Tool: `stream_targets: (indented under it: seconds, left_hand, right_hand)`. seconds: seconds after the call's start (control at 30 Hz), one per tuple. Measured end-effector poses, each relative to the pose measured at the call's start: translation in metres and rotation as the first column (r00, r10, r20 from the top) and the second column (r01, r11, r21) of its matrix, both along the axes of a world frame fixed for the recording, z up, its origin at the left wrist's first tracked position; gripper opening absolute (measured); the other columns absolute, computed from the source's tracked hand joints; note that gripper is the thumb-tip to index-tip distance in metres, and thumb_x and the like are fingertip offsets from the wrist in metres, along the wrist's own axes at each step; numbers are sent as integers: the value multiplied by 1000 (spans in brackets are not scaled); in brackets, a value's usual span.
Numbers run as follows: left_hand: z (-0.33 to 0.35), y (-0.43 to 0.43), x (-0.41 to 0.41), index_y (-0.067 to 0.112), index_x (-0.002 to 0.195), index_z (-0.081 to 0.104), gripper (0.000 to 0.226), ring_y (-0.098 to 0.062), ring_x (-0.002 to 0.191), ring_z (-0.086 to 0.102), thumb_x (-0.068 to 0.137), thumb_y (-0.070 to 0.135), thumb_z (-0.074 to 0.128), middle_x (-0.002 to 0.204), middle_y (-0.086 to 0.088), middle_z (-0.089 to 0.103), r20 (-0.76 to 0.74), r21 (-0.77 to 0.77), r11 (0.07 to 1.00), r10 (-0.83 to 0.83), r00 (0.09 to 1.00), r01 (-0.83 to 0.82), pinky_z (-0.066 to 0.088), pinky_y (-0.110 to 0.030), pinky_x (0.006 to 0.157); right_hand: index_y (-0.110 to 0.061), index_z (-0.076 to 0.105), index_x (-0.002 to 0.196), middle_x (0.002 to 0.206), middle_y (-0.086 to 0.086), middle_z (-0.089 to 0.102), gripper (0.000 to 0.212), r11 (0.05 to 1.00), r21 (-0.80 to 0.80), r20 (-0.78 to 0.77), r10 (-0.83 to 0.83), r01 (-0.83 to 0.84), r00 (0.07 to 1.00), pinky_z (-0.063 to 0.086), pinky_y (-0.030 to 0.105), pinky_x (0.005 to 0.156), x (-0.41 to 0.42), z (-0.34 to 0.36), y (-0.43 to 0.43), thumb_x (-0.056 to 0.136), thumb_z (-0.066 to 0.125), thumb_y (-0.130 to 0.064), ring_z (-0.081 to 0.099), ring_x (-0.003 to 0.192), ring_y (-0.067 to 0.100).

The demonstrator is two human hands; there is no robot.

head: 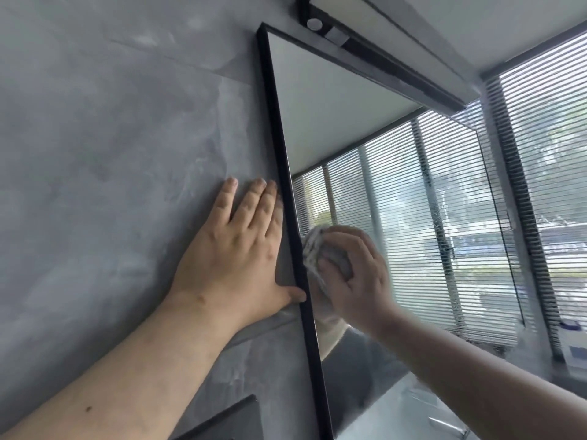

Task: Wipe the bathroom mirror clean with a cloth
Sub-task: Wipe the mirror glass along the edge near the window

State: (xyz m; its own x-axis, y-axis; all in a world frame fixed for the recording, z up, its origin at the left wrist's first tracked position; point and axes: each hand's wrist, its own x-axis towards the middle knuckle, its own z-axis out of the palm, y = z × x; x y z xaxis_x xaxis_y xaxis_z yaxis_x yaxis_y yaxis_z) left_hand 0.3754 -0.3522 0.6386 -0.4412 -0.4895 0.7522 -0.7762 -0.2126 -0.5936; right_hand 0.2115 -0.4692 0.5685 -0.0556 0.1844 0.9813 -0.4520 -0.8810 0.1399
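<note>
A black-framed mirror [320, 100] hangs on a grey wall and reflects window blinds and a white ceiling. My right hand [359, 274] grips a bunched grey-white cloth [314, 246] and presses it on the glass near the mirror's left edge, about mid-height. My left hand [235, 249] lies flat on the grey wall just left of the frame, fingers straight, its thumb touching the black frame [286, 185]. Wet streaks show on the glass to the right of the cloth.
A light fixture [374, 46] runs above the mirror's top edge. A real window with horizontal blinds [546, 154] stands at the right. A dark panel corner [228, 420] shows at the bottom, left of the frame.
</note>
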Motion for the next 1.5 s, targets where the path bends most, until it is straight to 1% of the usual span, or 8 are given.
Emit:
stream_targets:
  seconds: [0.27, 0.47, 0.73, 0.9, 1.17, 1.27, 1.37, 1.5]
  left_hand:
    - [0, 2, 0, -9, 134, -29, 123, -38, 148, -19, 78, 89, 19, 159, -27, -19, 24, 41, 998, -44, 999, 43, -15, -61, 114]
    - [2, -1, 3, -9, 137, -26, 119, -40, 148, -19, 81, 85, 22, 158, -28, -18, 37, 39, 998, -59, 998, 58, -17, -61, 114]
    - [2, -3, 4, -6, 146, -19, 124, -37, 149, -18, 79, 87, 26, 159, -26, -19, 23, 29, 997, -66, 998, 65, -17, -59, 116]
    - [1, 0, 2, -6, 144, -21, 124, -36, 149, -16, 78, 88, 26, 160, -24, -16, 23, 35, 998, -62, 998, 61, -14, -59, 116]
    - [1, 4, 0, 1, 136, -35, 120, -33, 144, -32, 79, 88, 25, 155, -20, -32, -5, 100, 994, -52, 999, 53, -27, -55, 109]
    - [8, 7, -2, -1, 147, -19, 126, -32, 150, -16, 76, 89, 32, 162, -19, -14, -34, 75, 997, -23, 999, 25, -20, -55, 114]
    - [32, 15, -12, 1, 150, 27, 130, -31, 140, 31, 61, 93, 47, 153, -16, 33, -6, 66, 998, -17, 1000, 18, 4, -49, 120]
    - [52, 8, -10, 2, 155, 6, 141, -28, 152, -2, 56, 99, 31, 164, -15, 2, -31, 26, 997, 79, 996, -79, -6, -49, 122]
  right_hand:
    - [-9, 76, 102, 106, -5, 67, 19, 975, 183, 304, 67, -127, 950, 56, 39, 89, 14, 87, 6, 86, 71, -19, 64, 100, 9]
    - [-12, 74, 101, 108, -9, 65, 12, 961, 256, 288, 30, -108, 957, 53, 26, 92, 13, 62, 12, 89, 71, -13, 62, 105, 5]
    - [-29, 68, 101, 110, -22, 61, 17, 960, 275, 272, -19, -59, 962, 56, 42, 87, 13, 22, 15, 88, 62, -37, 61, 107, 8]
    - [-11, 72, 97, 109, -7, 64, 14, 963, 261, 294, -13, -67, 956, 54, 40, 89, 16, 20, 16, 88, 68, -20, 61, 106, 13]
    - [-18, 73, 97, 112, -24, 60, 14, 938, 325, 297, 17, -117, 955, 49, 30, 93, 15, 18, 15, 84, 75, -13, 55, 107, 2]
    - [-14, 74, 99, 111, -16, 62, 12, 951, 301, 276, -23, -64, 961, 45, 24, 91, 16, 24, 20, 89, 71, -19, 52, 105, 2]
    - [-9, 74, 98, 111, -9, 63, 17, 959, 269, 259, 21, -93, 966, 46, 34, 95, 17, 24, 14, 85, 68, -19, 54, 106, 10]
    - [-7, 73, 96, 109, -13, 58, 25, 987, 152, 202, 19, -51, 979, 42, 26, 92, 13, 18, 8, 87, 59, -26, 49, 103, 6]
